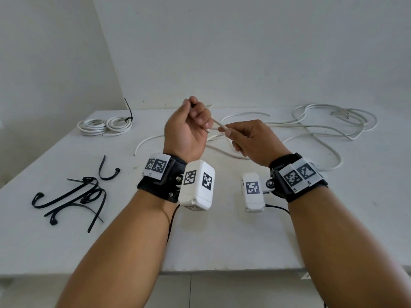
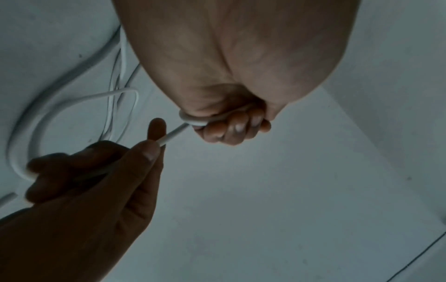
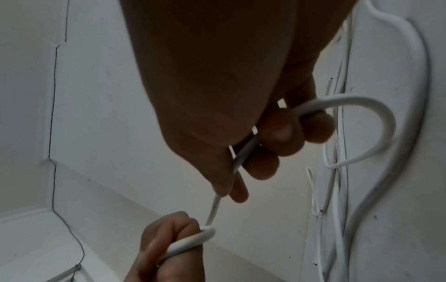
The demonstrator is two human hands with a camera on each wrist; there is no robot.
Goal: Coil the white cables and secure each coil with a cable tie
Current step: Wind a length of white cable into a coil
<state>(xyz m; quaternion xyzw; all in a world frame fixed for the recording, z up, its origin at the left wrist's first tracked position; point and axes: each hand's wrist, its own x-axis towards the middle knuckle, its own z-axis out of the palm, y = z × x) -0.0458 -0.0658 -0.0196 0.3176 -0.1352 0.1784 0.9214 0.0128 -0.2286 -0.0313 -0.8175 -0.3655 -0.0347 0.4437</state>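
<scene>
Hands [image 1: 189, 127] [image 1: 255, 143] pinch white cable [image 1: 219, 125]; wrist views reveal its bend.

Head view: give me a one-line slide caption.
Both hands, left hand and right hand, hold a white cable above the table, loose cable ties at left.

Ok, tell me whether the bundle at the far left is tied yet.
Tied: a black cable tie cinches the coiled bundle.
</scene>
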